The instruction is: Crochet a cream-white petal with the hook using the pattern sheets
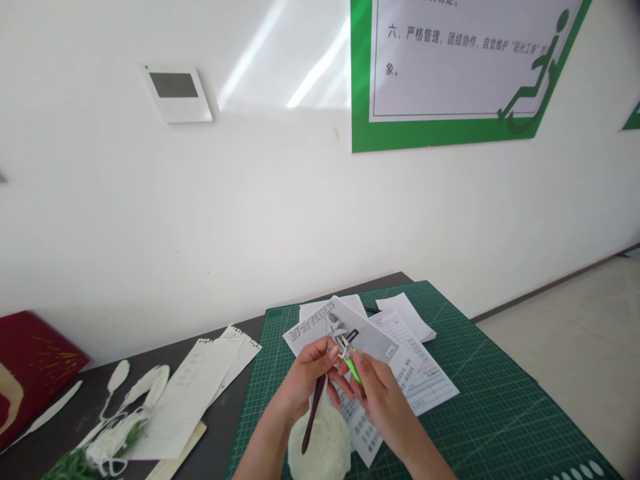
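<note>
My left hand [306, 377] is closed, with a dark wooden-handled crochet hook [313, 415] slanting down out of it. My right hand [381, 392] grips green-handled thread snips [355, 371], their metal tips pointing up and left between the two hands. A bit of pale yarn shows at the fingertips, too small to make out fully. Below the hands sits a cream ball of yarn [323, 445], partly covered by the hook and my left forearm. Behind the hands lies a printed pattern sheet [310, 331] with a grey picture.
A green cutting mat [500, 400] bears several papers [425, 373]. To the left, on the dark table [220, 413], lie notebook pages [185, 393], white crocheted pieces [119, 375], loose green and white yarn [113, 443] and a dark red item [35, 373]. A white wall [280, 220] rises behind.
</note>
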